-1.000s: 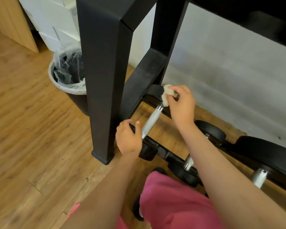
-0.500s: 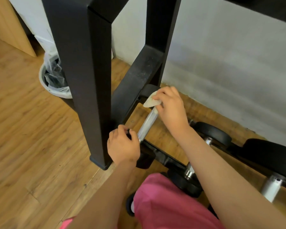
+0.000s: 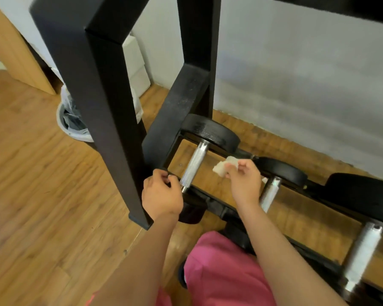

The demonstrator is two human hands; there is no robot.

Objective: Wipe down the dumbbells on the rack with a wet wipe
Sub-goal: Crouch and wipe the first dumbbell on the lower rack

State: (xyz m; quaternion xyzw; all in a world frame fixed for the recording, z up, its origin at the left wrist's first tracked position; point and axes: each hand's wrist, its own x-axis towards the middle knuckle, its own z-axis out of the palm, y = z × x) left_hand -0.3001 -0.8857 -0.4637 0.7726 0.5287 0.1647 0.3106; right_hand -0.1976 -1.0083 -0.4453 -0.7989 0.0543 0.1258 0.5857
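Three black dumbbells lie side by side on the low rack rails. The leftmost dumbbell shows its knurled silver handle and far black head. My left hand curls over that dumbbell's near head, which is mostly hidden under it. My right hand pinches a crumpled white wet wipe in the air between the leftmost handle and the second dumbbell, apart from both. A third dumbbell lies at the right.
A thick black rack post stands just left of my left hand, with a cross brace behind. A lined waste bin sits behind the post on the wooden floor. A grey wall runs behind the rack. My pink-clad knee is below.
My right hand has lifted the wipe off the far end of the leftmost handle and moved right and nearer. The left hand stays on the near head.
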